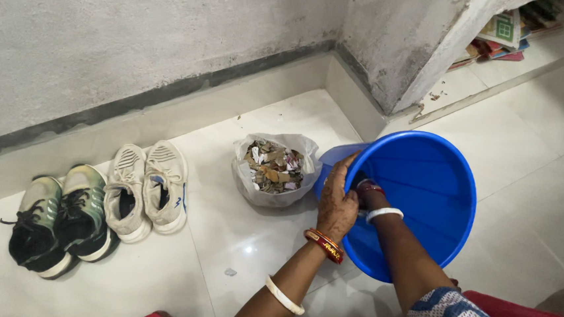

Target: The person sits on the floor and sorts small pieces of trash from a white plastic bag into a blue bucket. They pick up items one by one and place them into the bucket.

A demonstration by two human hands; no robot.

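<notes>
a big blue tub (423, 195) stands tilted on the tiled floor (248, 247), its rim gripped by the left hand (335, 204); the right hand (366, 191) reaches inside, its grip hidden; just beside sit a bag of scraps (273, 168) and two pairs of shoes (97, 208)

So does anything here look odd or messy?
Mostly tidy. An open plastic bag of scraps sits on the floor near two pairs of shoes, and the blue tub is tilted on its side.
</notes>
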